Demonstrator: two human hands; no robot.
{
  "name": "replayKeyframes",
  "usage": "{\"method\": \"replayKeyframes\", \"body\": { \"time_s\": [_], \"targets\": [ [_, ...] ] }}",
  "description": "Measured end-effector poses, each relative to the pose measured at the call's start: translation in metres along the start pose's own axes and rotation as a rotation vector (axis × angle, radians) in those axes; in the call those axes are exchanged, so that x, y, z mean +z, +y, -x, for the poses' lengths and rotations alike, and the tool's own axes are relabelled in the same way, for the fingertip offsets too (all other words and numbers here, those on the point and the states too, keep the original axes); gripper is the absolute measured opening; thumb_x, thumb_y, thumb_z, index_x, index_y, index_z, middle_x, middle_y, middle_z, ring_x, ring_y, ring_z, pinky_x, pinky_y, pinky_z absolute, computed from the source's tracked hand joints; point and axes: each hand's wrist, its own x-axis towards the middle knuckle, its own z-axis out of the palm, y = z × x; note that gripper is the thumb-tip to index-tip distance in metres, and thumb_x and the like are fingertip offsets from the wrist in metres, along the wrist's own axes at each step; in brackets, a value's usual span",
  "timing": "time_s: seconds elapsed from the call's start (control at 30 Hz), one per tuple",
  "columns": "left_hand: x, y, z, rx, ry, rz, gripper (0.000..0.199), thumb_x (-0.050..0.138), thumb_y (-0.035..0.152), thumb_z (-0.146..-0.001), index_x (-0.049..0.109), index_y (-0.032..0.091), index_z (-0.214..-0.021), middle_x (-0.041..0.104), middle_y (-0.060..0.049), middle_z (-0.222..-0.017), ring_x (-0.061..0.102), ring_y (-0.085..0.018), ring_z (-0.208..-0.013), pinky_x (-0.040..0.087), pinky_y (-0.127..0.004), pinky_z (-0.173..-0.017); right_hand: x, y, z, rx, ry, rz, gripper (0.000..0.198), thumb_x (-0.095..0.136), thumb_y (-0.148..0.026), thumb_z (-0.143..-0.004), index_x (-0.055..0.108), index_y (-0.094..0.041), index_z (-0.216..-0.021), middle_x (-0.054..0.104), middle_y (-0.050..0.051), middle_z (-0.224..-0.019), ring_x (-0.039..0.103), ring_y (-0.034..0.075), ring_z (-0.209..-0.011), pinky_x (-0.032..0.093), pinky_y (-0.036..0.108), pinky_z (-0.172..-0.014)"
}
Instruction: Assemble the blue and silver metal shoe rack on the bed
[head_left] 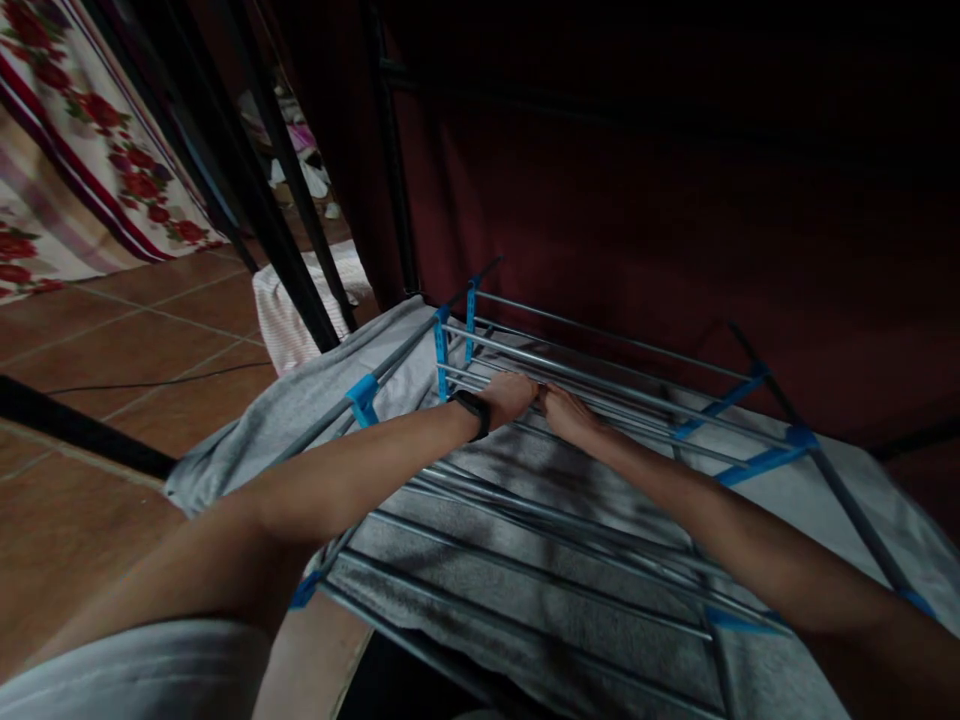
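Note:
A metal clothes drying rack (540,575) with grey rods and blue plastic joints (364,397) lies over a grey cloth (285,425). My left hand (511,393), with a black watch on its wrist, is closed among the rods toward the rack's far side. Right beside it, my right hand (568,411) is closed too, its fingertips meeting those of the left. Whatever the fingers pinch is too small and dark to make out; rack rods pass close beneath both hands.
Black metal bars (289,230) rise at the left, and another juts in low (82,425). A dark red cloth (600,240) hangs behind the rack. On the tiled floor (150,330) are a thin cable and a striped cloth (289,315). A floral curtain (112,170) hangs far left.

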Motion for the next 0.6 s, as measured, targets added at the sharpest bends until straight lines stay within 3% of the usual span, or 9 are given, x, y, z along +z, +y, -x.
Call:
{"method": "replayKeyframes", "body": {
  "time_s": [0.1,0.17,0.2,0.3,0.37,0.4,0.47,0.53,0.6],
  "targets": [
    [-0.032,-0.002,0.026,-0.019,-0.011,-0.01,0.031,0.043,0.01,-0.094,0.07,0.008,-0.109,0.073,-0.018,-0.102,0.069,-0.03,-0.097,0.052,-0.042,-0.085,0.0,0.005,-0.001,-0.098,-0.01,-0.015,0.034,0.033,-0.016,-0.1,0.059,-0.017,-0.121,0.064,0.012,-0.124,0.059,0.024,-0.116,0.044,0.036,-0.101],
    [-0.063,-0.02,0.053,-0.049,0.032,-0.01,0.031,0.041,0.02,-0.097,0.071,0.012,-0.099,0.072,-0.013,-0.093,0.068,-0.028,-0.092,0.051,-0.041,-0.086,-0.001,0.008,0.002,-0.138,-0.011,-0.003,0.033,0.032,-0.018,-0.101,0.057,-0.015,-0.122,0.064,0.013,-0.122,0.059,0.024,-0.116,0.044,0.036,-0.1],
    [-0.078,-0.035,0.067,-0.092,0.085,-0.013,0.033,0.041,0.026,-0.098,0.071,0.014,-0.097,0.071,-0.01,-0.092,0.068,-0.027,-0.093,0.05,-0.04,-0.088,-0.001,0.008,0.003,-0.14,-0.007,0.004,0.032,0.032,-0.019,-0.101,0.057,-0.014,-0.121,0.064,0.014,-0.121,0.059,0.025,-0.114,0.044,0.036,-0.098],
    [-0.105,-0.103,0.102,-0.353,0.455,0.017,0.045,0.035,0.041,-0.1,0.068,0.011,-0.108,0.067,-0.008,-0.105,0.062,-0.027,-0.106,0.046,-0.042,-0.095,-0.004,0.008,0.005,-0.124,0.007,-0.007,0.026,0.035,-0.016,-0.1,0.058,-0.016,-0.112,0.065,0.015,-0.113,0.06,0.024,-0.104,0.046,0.036,-0.091],
    [-0.1,-0.153,0.113,-0.515,0.529,0.174,0.045,0.032,0.032,-0.098,0.064,0.004,-0.114,0.067,-0.009,-0.109,0.061,-0.023,-0.104,0.047,-0.042,-0.095,-0.004,0.008,0.004,-0.128,0.007,-0.025,0.021,0.037,-0.016,-0.1,0.058,-0.019,-0.105,0.065,0.013,-0.107,0.061,0.023,-0.098,0.047,0.035,-0.088],
    [-0.09,-0.175,0.115,-0.558,0.46,0.308,0.045,0.033,0.03,-0.097,0.062,0.002,-0.117,0.069,-0.011,-0.109,0.061,-0.022,-0.101,0.049,-0.04,-0.093,-0.003,0.008,0.003,-0.134,0.007,-0.03,0.019,0.038,-0.017,-0.1,0.057,-0.02,-0.103,0.064,0.011,-0.105,0.06,0.022,-0.096,0.047,0.034,-0.086],
    [-0.06,-0.204,0.112,-0.517,0.258,0.562,0.045,0.044,0.034,-0.093,0.06,0.006,-0.125,0.07,-0.014,-0.113,0.064,-0.021,-0.1,0.053,-0.034,-0.088,-0.001,0.01,0.002,-0.138,0.014,-0.04,0.016,0.04,-0.018,-0.099,0.056,-0.021,-0.1,0.064,0.009,-0.103,0.06,0.02,-0.093,0.047,0.032,-0.083],
    [-0.027,-0.212,0.103,-0.395,0.148,0.681,0.05,0.057,0.034,-0.086,0.058,0.012,-0.13,0.069,-0.014,-0.119,0.065,-0.021,-0.104,0.054,-0.031,-0.089,0.002,0.012,0.001,-0.148,0.031,-0.061,0.014,0.041,-0.019,-0.099,0.055,-0.021,-0.099,0.063,0.008,-0.102,0.06,0.019,-0.092,0.047,0.032,-0.082],
    [-0.002,-0.207,0.092,-0.265,0.088,0.621,0.052,0.061,0.032,-0.084,0.057,0.016,-0.133,0.071,-0.013,-0.115,0.066,-0.02,-0.105,0.054,-0.03,-0.088,0.004,0.013,0.001,-0.157,0.05,-0.075,0.015,0.041,-0.018,-0.099,0.056,-0.022,-0.098,0.063,0.008,-0.101,0.06,0.019,-0.091,0.047,0.032,-0.082]
  ]
}}
